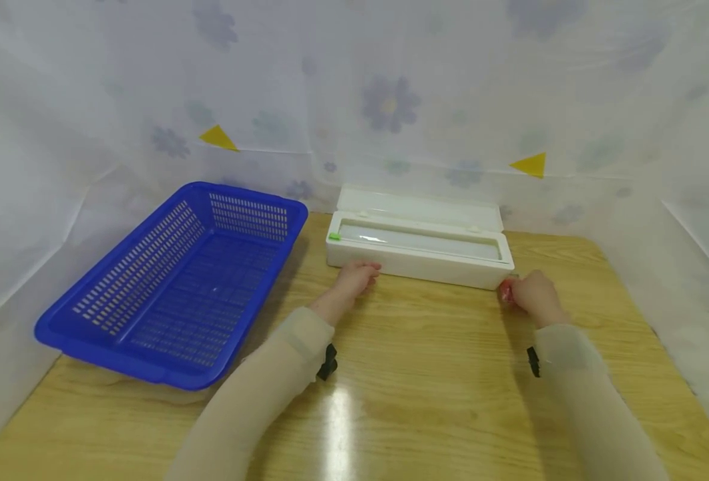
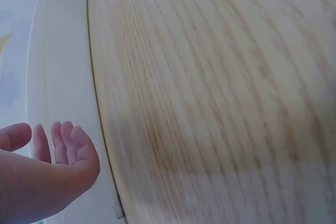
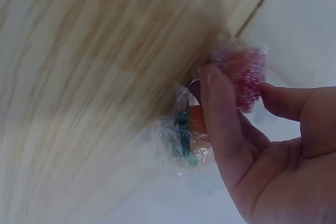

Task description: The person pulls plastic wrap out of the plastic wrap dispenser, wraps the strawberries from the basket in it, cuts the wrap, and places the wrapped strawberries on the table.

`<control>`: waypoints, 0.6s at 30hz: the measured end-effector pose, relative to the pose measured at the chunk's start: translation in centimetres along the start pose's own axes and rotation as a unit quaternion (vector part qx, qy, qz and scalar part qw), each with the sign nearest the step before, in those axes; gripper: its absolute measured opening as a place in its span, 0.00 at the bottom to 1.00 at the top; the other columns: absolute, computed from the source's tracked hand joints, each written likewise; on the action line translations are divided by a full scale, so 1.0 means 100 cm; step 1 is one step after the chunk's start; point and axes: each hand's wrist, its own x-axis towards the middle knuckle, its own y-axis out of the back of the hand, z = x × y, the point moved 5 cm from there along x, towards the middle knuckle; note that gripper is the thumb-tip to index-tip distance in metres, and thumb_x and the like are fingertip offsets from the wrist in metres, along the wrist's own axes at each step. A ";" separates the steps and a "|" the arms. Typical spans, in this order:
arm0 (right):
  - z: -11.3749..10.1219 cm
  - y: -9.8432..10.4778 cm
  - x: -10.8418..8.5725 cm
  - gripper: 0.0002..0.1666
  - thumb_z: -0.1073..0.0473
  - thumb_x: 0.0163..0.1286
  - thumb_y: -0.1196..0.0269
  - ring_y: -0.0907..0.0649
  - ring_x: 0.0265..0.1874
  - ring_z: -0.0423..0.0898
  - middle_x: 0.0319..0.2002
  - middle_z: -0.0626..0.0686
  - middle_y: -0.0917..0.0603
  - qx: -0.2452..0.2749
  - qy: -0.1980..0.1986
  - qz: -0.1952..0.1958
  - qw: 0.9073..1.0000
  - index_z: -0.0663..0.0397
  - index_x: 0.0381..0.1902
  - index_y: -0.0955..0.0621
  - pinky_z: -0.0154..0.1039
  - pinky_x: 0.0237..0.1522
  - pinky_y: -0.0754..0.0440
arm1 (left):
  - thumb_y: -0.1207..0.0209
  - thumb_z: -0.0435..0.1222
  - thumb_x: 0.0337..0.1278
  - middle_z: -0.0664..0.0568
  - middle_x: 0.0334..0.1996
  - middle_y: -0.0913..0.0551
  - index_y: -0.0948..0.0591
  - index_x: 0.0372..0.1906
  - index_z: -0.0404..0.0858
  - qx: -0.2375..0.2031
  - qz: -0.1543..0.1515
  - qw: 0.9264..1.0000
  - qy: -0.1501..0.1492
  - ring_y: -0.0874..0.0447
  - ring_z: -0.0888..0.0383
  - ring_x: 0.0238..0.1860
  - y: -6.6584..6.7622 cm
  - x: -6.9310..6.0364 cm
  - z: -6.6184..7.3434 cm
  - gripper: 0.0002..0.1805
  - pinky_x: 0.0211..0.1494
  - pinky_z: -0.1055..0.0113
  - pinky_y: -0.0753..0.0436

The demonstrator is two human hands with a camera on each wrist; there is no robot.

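Note:
A long white box (image 1: 420, 264) stands toward the back of the table, its lid (image 1: 420, 207) tilted back. A small green piece (image 1: 334, 236) sits at the left end of its top. In front of the box's left part is my left hand (image 1: 354, 279), holding nothing, with loosely bent fingers (image 2: 65, 137); whether it touches the box is unclear. By the box's right front corner, my right hand (image 1: 535, 297) pinches a red thing in clear plastic wrap (image 3: 241, 77) between thumb and fingers. Orange and green wrapped parts (image 3: 194, 132) show behind those fingers; whether they are one piece is unclear.
A large blue plastic basket (image 1: 162, 374) with slotted sides stands on the left of the wooden table (image 1: 426, 401). Behind the box hangs a pale flowered curtain (image 1: 390, 67) with two yellow triangles (image 1: 531, 165) on it.

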 end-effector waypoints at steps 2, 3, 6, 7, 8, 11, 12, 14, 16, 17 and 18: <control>0.000 -0.002 0.001 0.26 0.52 0.72 0.60 0.25 0.27 0.54 0.31 0.68 0.24 -0.039 -0.003 -0.002 0.999 0.74 0.37 0.29 0.43 0.25 0.27 | 0.49 0.32 0.62 0.49 0.42 0.23 0.23 0.53 0.35 0.001 0.003 1.000 -0.001 0.28 0.60 0.37 0.000 0.001 -0.001 0.16 0.50 0.62 0.23; 0.001 -0.002 0.001 0.28 0.50 0.72 0.60 0.24 0.29 0.56 0.35 0.71 0.24 -0.059 -0.006 0.001 0.998 0.75 0.41 0.30 0.44 0.26 0.26 | 0.49 0.32 0.62 0.48 0.42 0.23 0.23 0.53 0.35 0.000 0.003 1.000 -0.001 0.27 0.59 0.37 0.000 0.001 -0.001 0.16 0.51 0.62 0.23; 0.004 -0.003 0.000 0.32 0.44 0.73 0.61 0.23 0.32 0.57 0.42 0.72 0.23 -0.107 -0.014 0.009 0.994 0.72 0.46 0.30 0.45 0.24 0.26 | 0.49 0.32 0.61 0.46 0.45 0.22 0.22 0.52 0.35 0.005 0.001 1.000 -0.004 0.26 0.58 0.40 -0.001 0.000 -0.001 0.16 0.54 0.61 0.23; 0.005 -0.003 -0.001 0.32 0.43 0.73 0.61 0.22 0.32 0.57 0.43 0.72 0.23 -0.113 -0.015 0.011 0.993 0.71 0.45 0.29 0.45 0.24 0.26 | 0.49 0.32 0.61 0.45 0.48 0.22 0.22 0.52 0.35 0.010 -0.001 1.000 -0.007 0.25 0.56 0.42 -0.002 0.000 -0.001 0.16 0.54 0.61 0.23; 0.006 -0.002 -0.001 0.33 0.43 0.73 0.61 0.22 0.32 0.57 0.43 0.72 0.23 -0.118 -0.014 0.014 0.993 0.71 0.45 0.28 0.44 0.23 0.26 | 0.49 0.32 0.61 0.44 0.50 0.22 0.22 0.52 0.35 0.015 -0.003 1.000 -0.009 0.24 0.55 0.44 -0.002 -0.001 -0.001 0.16 0.55 0.60 0.24; 0.007 0.001 -0.004 0.35 0.40 0.72 0.61 0.22 0.29 0.55 0.41 0.70 0.21 -0.116 -0.012 0.027 0.993 0.70 0.42 0.26 0.42 0.20 0.28 | 0.49 0.32 0.61 0.43 0.53 0.23 0.22 0.51 0.35 0.041 -0.007 0.999 -0.024 0.23 0.51 0.50 -0.002 -0.004 0.002 0.15 0.56 0.60 0.24; 0.007 0.003 -0.006 0.36 0.39 0.72 0.61 0.21 0.29 0.55 0.41 0.70 0.21 -0.114 -0.009 0.033 0.993 0.70 0.43 0.26 0.42 0.20 0.28 | 0.49 0.33 0.61 0.43 0.53 0.22 0.22 0.51 0.35 0.059 -0.006 0.998 -0.033 0.23 0.50 0.51 -0.001 -0.005 0.003 0.15 0.55 0.60 0.24; 0.005 0.006 -0.009 0.38 0.37 0.71 0.60 0.20 0.30 0.55 0.44 0.70 0.21 -0.110 -0.001 0.041 0.993 0.70 0.46 0.26 0.42 0.19 0.27 | 0.50 0.34 0.62 0.43 0.52 0.22 0.22 0.51 0.36 0.095 -0.001 0.994 -0.052 0.23 0.49 0.52 0.001 -0.008 0.006 0.15 0.55 0.61 0.23; 0.003 0.008 -0.011 0.39 0.36 0.71 0.59 0.20 0.30 0.55 0.45 0.70 0.21 -0.106 0.006 0.042 0.993 0.70 0.47 0.26 0.41 0.19 0.27 | 0.50 0.35 0.63 0.43 0.51 0.21 0.22 0.51 0.36 0.130 0.006 0.989 -0.075 0.23 0.49 0.51 0.004 -0.010 0.009 0.14 0.54 0.60 0.23; 0.002 0.009 -0.012 0.40 0.36 0.70 0.59 0.20 0.30 0.55 0.45 0.70 0.21 -0.106 0.010 0.040 0.993 0.70 0.48 0.26 0.41 0.19 0.27 | 0.51 0.35 0.63 0.42 0.51 0.21 0.22 0.51 0.36 0.147 0.009 0.985 -0.086 0.23 0.49 0.51 0.006 -0.011 0.010 0.15 0.55 0.59 0.23; 0.001 0.009 -0.013 0.40 0.35 0.70 0.59 0.19 0.31 0.56 0.47 0.71 0.21 -0.106 0.012 0.037 0.994 0.70 0.49 0.26 0.42 0.20 0.26 | 0.51 0.35 0.63 0.42 0.51 0.21 0.22 0.51 0.35 0.161 0.012 0.982 -0.097 0.23 0.49 0.52 0.007 -0.012 0.010 0.15 0.56 0.59 0.23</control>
